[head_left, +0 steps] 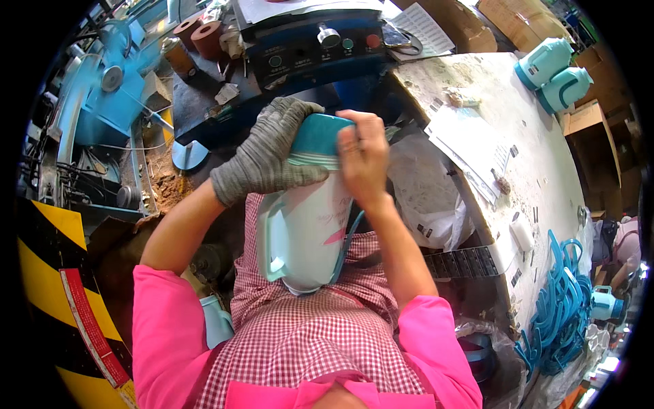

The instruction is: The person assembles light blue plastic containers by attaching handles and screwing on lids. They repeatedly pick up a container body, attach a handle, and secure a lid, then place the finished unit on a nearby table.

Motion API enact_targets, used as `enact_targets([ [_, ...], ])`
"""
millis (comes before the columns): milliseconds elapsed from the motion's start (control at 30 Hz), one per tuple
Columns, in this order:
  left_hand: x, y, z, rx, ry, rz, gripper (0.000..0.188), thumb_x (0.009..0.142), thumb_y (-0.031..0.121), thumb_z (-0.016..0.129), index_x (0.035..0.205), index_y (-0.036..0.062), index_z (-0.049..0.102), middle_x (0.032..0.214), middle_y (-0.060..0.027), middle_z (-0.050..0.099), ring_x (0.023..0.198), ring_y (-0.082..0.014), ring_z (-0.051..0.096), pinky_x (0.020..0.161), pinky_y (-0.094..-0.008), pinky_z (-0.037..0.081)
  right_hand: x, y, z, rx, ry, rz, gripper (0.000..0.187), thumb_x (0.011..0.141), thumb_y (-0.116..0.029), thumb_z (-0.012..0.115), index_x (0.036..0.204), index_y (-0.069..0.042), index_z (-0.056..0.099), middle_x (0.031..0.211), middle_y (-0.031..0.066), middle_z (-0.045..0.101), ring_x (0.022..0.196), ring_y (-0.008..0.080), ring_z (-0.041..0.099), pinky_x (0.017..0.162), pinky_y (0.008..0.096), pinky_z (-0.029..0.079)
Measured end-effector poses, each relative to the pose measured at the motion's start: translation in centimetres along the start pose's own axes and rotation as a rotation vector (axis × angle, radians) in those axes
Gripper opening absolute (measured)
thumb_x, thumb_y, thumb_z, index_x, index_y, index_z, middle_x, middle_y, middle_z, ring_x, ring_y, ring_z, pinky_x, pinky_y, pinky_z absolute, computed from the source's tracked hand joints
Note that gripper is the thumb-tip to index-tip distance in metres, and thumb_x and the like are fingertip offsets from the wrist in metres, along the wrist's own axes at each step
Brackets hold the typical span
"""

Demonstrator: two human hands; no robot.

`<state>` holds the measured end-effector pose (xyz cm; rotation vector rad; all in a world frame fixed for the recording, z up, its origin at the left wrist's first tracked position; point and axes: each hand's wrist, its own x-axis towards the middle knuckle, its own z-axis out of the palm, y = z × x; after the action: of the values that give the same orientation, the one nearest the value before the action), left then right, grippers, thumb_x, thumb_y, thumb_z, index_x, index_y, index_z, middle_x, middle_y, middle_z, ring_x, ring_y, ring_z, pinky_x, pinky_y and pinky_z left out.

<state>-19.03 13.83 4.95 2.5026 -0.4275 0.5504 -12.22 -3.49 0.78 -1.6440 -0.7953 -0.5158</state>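
A pale thermos jug lies across my lap, its teal end pointing away from me. Along its left side runs a pale mint handle, and a thin teal strap or strip shows on its right. My left hand, in a grey knitted glove, is closed around the left of the teal end, thumb stretched across the body just below it. Bare, my right hand grips the right side of that same end, thumb on top.
A machine with a control panel stands ahead. On the right, a worktable holds papers, two mint jugs and a heap of teal straps. A plastic bag hangs beside it. Blue machinery and a striped panel occupy the left.
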Motion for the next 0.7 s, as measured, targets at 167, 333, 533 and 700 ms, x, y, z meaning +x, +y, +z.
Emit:
enact_targets([
  [167,0.4,-1.3,3.5,0.147,0.066,-0.019,0.069,0.058,0.036,0.080,0.115,0.0078,0.055,0.102,-0.0158,0.055,0.097,-0.0356,0.053,0.087,-0.0449,0.042,-0.9,2.4,2.5,-0.087,0.070,0.089,0.040,0.099,-0.038,0.048,0.089,-0.002,0.062,0.081,0.0130,0.059,0.083,0.0311,0.054,0.080,0.0402,0.039],
  [333,1.9,-1.1,4.5,0.134,-0.029,-0.075,0.070,0.061,0.040,0.079,0.117,0.0071,0.054,0.107,-0.0160,0.057,0.105,-0.0359,0.053,0.091,-0.0456,0.040,-1.4,5.5,2.3,0.150,0.084,0.231,0.035,0.101,-0.030,0.045,0.086,-0.004,0.062,0.080,0.0118,0.060,0.080,0.0305,0.054,0.077,0.0396,0.039],
  [533,3.6,-4.8,11.0,0.152,0.035,-0.402,0.035,0.095,0.032,0.048,0.108,0.0020,0.061,0.096,-0.0225,0.064,0.091,-0.0382,0.061,0.083,-0.0457,0.046,-1.8,10.1,5.3,-0.430,-0.084,0.198,0.025,0.095,-0.021,0.046,0.087,-0.003,0.062,0.091,0.0180,0.064,0.092,0.0384,0.059,0.080,0.0466,0.044],
  [700,3.2,-6.9,13.9,0.407,-0.175,-0.181,0.031,0.091,0.017,0.050,0.117,0.0039,0.058,0.106,-0.0181,0.061,0.097,-0.0355,0.061,0.086,-0.0439,0.048,-2.7,11.9,6.0,-0.437,-0.026,0.372,0.037,0.098,-0.027,0.042,0.081,-0.001,0.063,0.085,0.0229,0.066,0.084,0.0415,0.062,0.078,0.0491,0.046],
])
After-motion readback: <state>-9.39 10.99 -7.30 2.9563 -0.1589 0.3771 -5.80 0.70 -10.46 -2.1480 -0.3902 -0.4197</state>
